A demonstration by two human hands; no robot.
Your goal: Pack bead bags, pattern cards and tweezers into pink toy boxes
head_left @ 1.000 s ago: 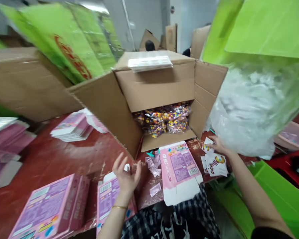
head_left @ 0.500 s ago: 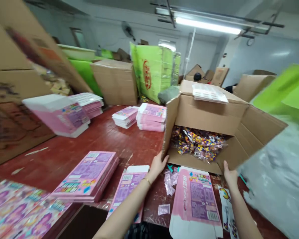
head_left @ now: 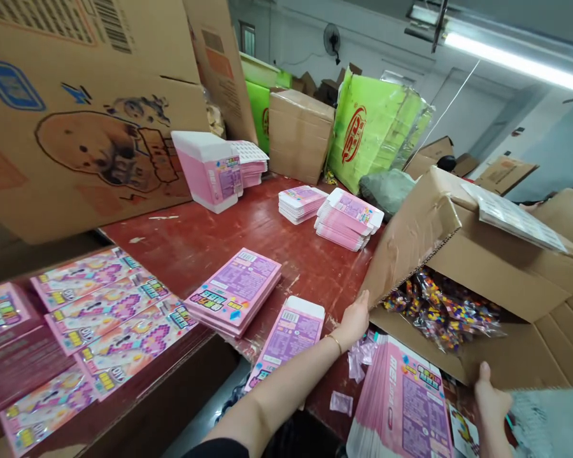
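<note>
A cardboard box [head_left: 496, 280] lies on its side with its opening toward me, holding clear bags of small colourful beads [head_left: 442, 312]. My left hand [head_left: 356, 321] is closed on the lower edge of its left flap. At the lower right, my right hand [head_left: 491, 397] grips the box's lower edge near the right flap, thumb up, its other fingers mostly hidden. Between my arms lies a stack of flat pink cartons [head_left: 401, 394], with small clear-pink sachets [head_left: 360, 356] beside it. Under my left forearm is another pink carton [head_left: 291, 331].
Pink-purple boxes [head_left: 239, 286] are stacked left of centre on the red table [head_left: 172, 235]. Several packed colourful boxes [head_left: 119, 305] fill a carton at the lower left. Folded cartons [head_left: 348, 219] stand farther back. A large printed cardboard box [head_left: 90, 127] rises at the left.
My view has swung left, so the table's contents sit farther right in it. Both hands stay on the box, which now appears more tilted.
</note>
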